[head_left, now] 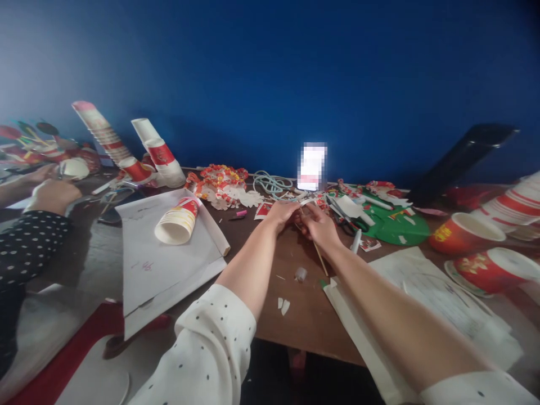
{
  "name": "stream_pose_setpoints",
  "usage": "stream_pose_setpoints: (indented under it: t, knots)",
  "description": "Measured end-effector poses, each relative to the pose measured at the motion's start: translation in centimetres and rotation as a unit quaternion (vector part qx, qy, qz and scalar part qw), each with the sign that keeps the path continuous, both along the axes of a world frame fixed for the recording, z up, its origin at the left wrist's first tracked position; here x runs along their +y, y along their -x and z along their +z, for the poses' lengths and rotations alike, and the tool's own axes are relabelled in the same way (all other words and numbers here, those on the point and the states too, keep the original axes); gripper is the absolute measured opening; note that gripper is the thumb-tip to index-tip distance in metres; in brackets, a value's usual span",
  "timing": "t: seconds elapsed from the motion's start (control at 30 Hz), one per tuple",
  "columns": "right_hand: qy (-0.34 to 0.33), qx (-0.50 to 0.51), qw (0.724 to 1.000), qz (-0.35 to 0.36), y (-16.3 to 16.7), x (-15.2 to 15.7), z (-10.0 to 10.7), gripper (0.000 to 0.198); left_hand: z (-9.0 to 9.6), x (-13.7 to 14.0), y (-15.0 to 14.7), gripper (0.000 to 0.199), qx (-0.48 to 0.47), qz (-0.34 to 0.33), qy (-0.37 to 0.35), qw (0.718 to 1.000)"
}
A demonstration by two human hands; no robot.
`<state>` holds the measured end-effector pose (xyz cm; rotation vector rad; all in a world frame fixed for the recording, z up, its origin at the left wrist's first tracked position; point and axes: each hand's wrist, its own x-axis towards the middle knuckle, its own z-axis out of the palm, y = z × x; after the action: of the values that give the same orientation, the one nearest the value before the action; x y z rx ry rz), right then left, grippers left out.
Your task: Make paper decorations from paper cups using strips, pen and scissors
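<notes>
Across the brown worktop (304, 320), both forearms (252, 261) stretch forward, angled inward; left hand (283, 215) and right hand (317, 225) meet, fingers bent, the right pinching a thin stick (320, 260) slanting down beneath it; the left's grip, can't tell!

The head-mounted camera looked from above the wearer's forearms (251, 259), facing 12 o'clock and tilted down across the brown tabletop (306, 320) toward the blue wall (270, 73). The left hand (282, 214) and right hand (319, 226) lay near frame centre at close range. Wide coverage reached a black polka-dot sleeve (40, 239) at 9 o'clock and stacked paper cups (512, 207) at 3 o'clock; the tabletop's front edge crossed 6 o'clock.
</notes>
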<state>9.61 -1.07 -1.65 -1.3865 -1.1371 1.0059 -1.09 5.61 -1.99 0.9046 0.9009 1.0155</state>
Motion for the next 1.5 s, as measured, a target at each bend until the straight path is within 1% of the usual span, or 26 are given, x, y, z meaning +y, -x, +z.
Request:
stream_pose_setpoints:
  t: [0.17,0.5,0.7,0.93,1.1,1.33,1.5]
  knots:
    - [-0.007,0.009,1.000,0.005,-0.1,0.0,-0.1,0.063,0.0,0.0,0.1,0.028,-0.003,-0.012,-0.011,1.000]
    - [-0.007,0.019,1.000,0.006,-0.1,0.1,-0.3,0.062,0.6,-0.1,0.2,0.027,-0.015,-0.001,0.020,1.000]
    - [-0.002,0.009,1.000,-0.009,-0.1,0.1,-0.4,0.064,0.9,-0.3,0.4,0.025,-0.021,-0.018,0.022,0.999]
    - [-0.018,-0.004,1.000,-0.011,-0.2,0.2,-0.9,0.061,0.9,-0.4,0.1,0.025,-0.011,0.011,0.031,0.999]
    - [-0.028,0.023,0.999,-0.015,-0.2,0.3,-1.1,0.060,0.9,-0.4,0.0,0.026,-0.014,0.015,0.038,0.999]
    - [-0.005,0.040,0.999,-0.022,-0.3,0.4,-0.7,0.061,0.5,0.0,0.0,0.021,-0.001,0.028,0.077,0.997]
    - [-0.005,0.015,1.000,-0.023,-0.5,0.5,-0.4,0.060,0.5,-0.1,-0.1,0.016,-0.008,0.017,0.073,0.997]
